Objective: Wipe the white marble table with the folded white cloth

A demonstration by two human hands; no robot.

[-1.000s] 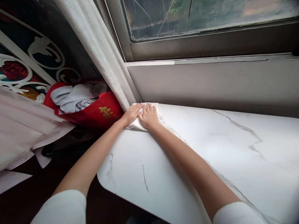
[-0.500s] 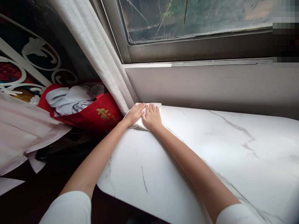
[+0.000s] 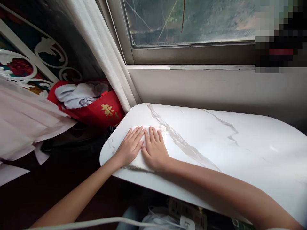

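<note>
A white cloth point(image 3: 137, 163) lies flat on the white, grey-veined tabletop point(image 3: 192, 127), near its left end. Both hands press on it side by side, palms down. My left hand point(image 3: 129, 145) rests on the cloth's left part with its fingers stretched out. My right hand point(image 3: 154, 148) lies on the right part, fingers extended and slightly spread, its thumb by the left hand. Much of the cloth is hidden under the hands.
A red bag point(image 3: 96, 110) with pale clothes stands left of the table, beside a white curtain point(image 3: 103, 48). Behind the table are a wall and window point(image 3: 192, 56). A white cable point(image 3: 103, 221) crosses the bottom.
Both hands and the cloth have come from the table's far left corner toward me. The view has shifted, and the cable and items below the table now show.
</note>
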